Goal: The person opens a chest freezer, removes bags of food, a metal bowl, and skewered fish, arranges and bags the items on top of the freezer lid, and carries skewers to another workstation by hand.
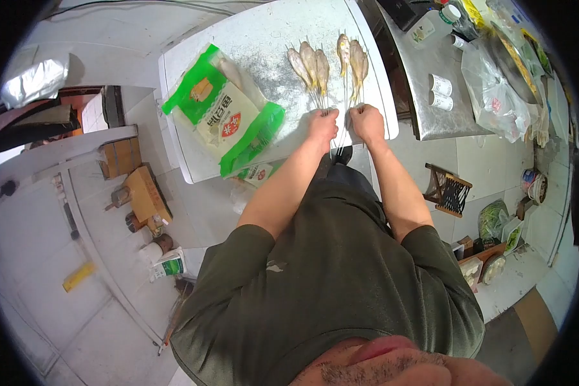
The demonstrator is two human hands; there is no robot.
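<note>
Three small skewered fish (309, 64) fan out over the white table (264, 67), heads away from me. Their thin skewers run back into my left hand (323, 125), whose fingers are closed round them near the table's front edge. Just to the right, my right hand (367, 122) is closed in a pinch at the skewers of two more skewered fish (358, 64). The two hands are close together but apart. Skewer ends stick out below them toward my body. How each finger sits on the skewers is partly hidden.
A large green and white plastic bag (225, 112) lies on the table's left side. A metal counter (424, 77) with a white jug (436, 27), two rolls and a clear plastic bag (492, 90) stands to the right. A small folding stool (449, 190) is on the floor.
</note>
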